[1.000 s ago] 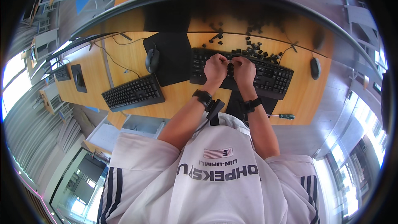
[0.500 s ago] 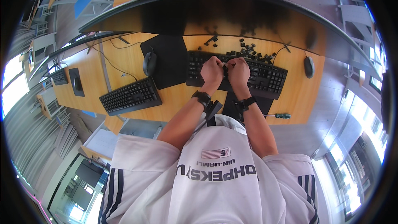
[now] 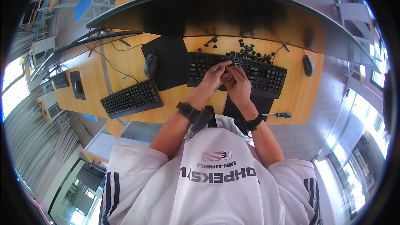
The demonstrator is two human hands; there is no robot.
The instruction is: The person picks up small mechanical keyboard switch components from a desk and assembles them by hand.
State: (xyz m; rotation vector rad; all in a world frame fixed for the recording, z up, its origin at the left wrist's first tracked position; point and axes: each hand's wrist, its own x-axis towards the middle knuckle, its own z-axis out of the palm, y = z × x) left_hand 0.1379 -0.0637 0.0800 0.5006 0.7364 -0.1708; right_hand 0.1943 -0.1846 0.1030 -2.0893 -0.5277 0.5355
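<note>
A black keyboard (image 3: 266, 75) lies across the desk in front of me, with some of its top-row keycaps off. Over its middle my left hand (image 3: 213, 78) and my right hand (image 3: 238, 84) meet, fingertips touching. Both hands are closed in a pinch. Whatever sits between the fingers is too small and too covered to make out. Just beyond the keyboard's far edge lie several loose black keycaps (image 3: 248, 52), and a few more keycaps (image 3: 215, 40) are scattered farther left.
A large monitor (image 3: 233, 14) stands behind the keyboard. To the left are a black mouse pad (image 3: 170, 68), a mouse (image 3: 150, 65) and a second keyboard (image 3: 132, 98). On the right lie another mouse (image 3: 308, 66) and, nearer me, a screwdriver (image 3: 283, 115) with a green handle.
Both hands have come back slightly toward me from the keyboard's top rows. The left wrist has swung left, and the left fingers now reach over toward the right ones.
</note>
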